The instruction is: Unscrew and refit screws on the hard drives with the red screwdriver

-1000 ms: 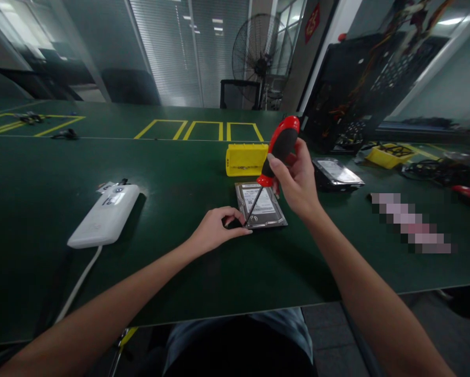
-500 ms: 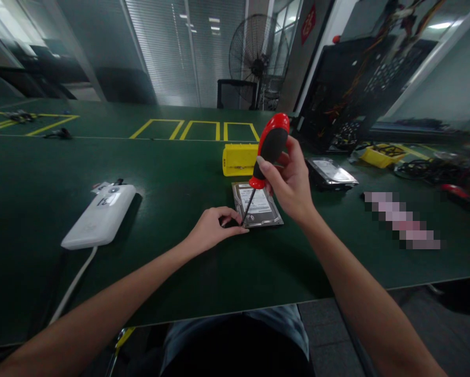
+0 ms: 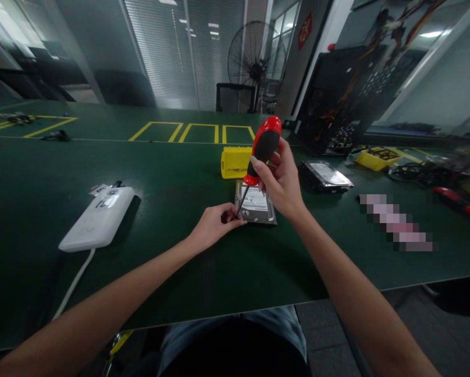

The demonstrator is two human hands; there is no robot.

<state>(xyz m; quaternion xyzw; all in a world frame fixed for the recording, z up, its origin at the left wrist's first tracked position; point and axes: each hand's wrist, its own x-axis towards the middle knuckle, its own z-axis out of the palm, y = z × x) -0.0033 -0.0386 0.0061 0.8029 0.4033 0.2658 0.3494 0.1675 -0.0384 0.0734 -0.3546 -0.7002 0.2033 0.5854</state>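
My right hand (image 3: 285, 191) is wrapped round the red-and-black handle of a screwdriver (image 3: 266, 145). Its thin shaft slants down and left to the near left corner of a hard drive (image 3: 263, 215), which lies flat on the green table, label up. At that corner my left hand (image 3: 209, 228) is closed, thumb along the drive's front edge and fingers curled beside the shaft, gripping the drive. The fingers hide the screwdriver's tip; any screw there cannot be made out. Just behind the drive stands a yellow box (image 3: 235, 159) with small dark bits in it.
A second hard drive (image 3: 327, 175) lies right of my right hand. Left is a white power bank-like device (image 3: 97, 222) with a cable. Far right are a yellow tray (image 3: 376, 158), cables (image 3: 419, 170) and a red-handled tool (image 3: 457, 199). An open computer case (image 3: 329, 99) stands behind.
The hard drive has turned slightly at its corner between my fingers. My right hand and the screwdriver have shifted a little left. My left fingers have curled in closer to the shaft.
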